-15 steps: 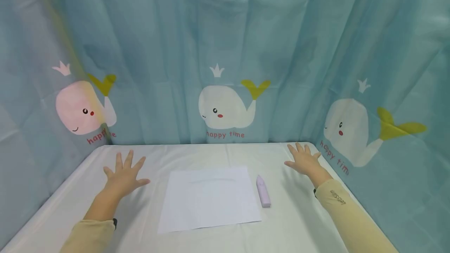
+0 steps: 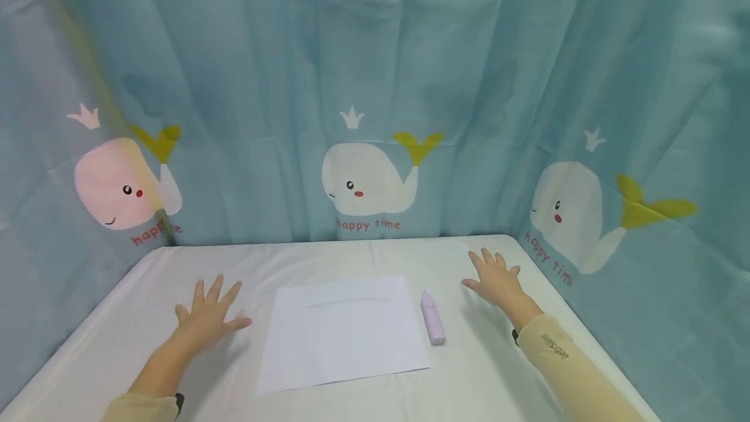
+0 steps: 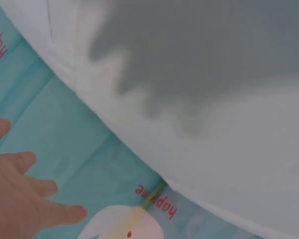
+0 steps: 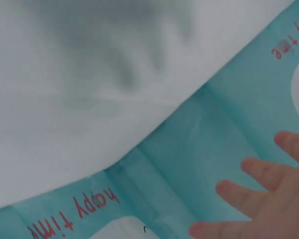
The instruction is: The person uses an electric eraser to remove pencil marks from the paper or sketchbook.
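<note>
My left hand (image 2: 204, 323) is held over the left part of the table with its fingers spread and nothing in it. On the other side my right hand (image 2: 498, 282) is also spread and holds nothing, beyond and to the right of a pale purple pen-shaped tool (image 2: 433, 321) with a pointed tip. That tool lies beside the right edge of a white sheet of paper (image 2: 346, 337), its tip facing away from me. In both wrist views the left fingers (image 3: 40, 186) and right fingers (image 4: 239, 196) are parted, and a hand's shadow falls on the white cloth.
A white cloth (image 2: 328, 256) covers the table. Blue-green curtains (image 2: 263, 116) with printed whales hang along its back, left and right edges. The paper lies near the middle of the table, between my hands.
The left hand has drawn down a little toward me, and the right hand has also come slightly nearer. The head view has shifted slightly. Paper and purple tool stay put on the table.
</note>
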`<state>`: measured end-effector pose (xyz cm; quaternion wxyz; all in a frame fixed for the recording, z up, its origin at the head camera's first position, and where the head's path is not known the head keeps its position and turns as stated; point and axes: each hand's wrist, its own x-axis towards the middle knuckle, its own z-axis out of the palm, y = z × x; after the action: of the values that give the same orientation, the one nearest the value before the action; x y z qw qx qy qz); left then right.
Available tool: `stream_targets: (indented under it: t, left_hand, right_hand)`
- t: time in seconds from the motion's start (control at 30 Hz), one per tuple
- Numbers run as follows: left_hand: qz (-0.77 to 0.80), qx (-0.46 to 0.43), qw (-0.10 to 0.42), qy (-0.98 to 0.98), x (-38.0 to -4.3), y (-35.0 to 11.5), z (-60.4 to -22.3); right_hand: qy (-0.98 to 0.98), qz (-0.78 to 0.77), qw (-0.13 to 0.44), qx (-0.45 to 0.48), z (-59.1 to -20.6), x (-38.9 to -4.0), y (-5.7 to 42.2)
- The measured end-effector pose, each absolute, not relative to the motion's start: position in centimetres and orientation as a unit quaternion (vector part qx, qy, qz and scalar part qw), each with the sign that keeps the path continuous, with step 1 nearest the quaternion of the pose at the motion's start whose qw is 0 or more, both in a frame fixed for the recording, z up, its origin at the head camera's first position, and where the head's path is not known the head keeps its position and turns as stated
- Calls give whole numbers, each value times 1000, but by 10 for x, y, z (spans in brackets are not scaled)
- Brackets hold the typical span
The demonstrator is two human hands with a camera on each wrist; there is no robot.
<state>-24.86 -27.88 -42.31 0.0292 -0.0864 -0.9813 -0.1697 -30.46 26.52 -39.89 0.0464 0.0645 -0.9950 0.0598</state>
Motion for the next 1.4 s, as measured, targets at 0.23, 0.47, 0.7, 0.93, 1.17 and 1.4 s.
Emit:
stream_targets:
  t: [0.23,0.47,0.7,0.93,1.17,1.4]
  left_hand:
    - [-192,-107,-9,-976,-237,-264,-455]
    - [-224,-128,-63,-964,-225,-244,-467]
    - [-194,-136,-89,-968,-224,-233,-473]
    - [-172,-141,-120,-968,-221,-232,-476]
    - [-155,-128,-133,-971,-221,-230,-473]
    - [-165,-134,-144,-967,-220,-226,-472]
  right_hand:
    - [-993,94,49,48,-428,-290,252]
    - [-987,143,46,58,-447,-281,238]
    - [-971,231,7,60,-451,-275,220]
    - [-971,233,-13,55,-453,-272,203]
    - [-958,274,-54,63,-451,-272,190]
    - [-950,303,-56,57,-449,-270,184]
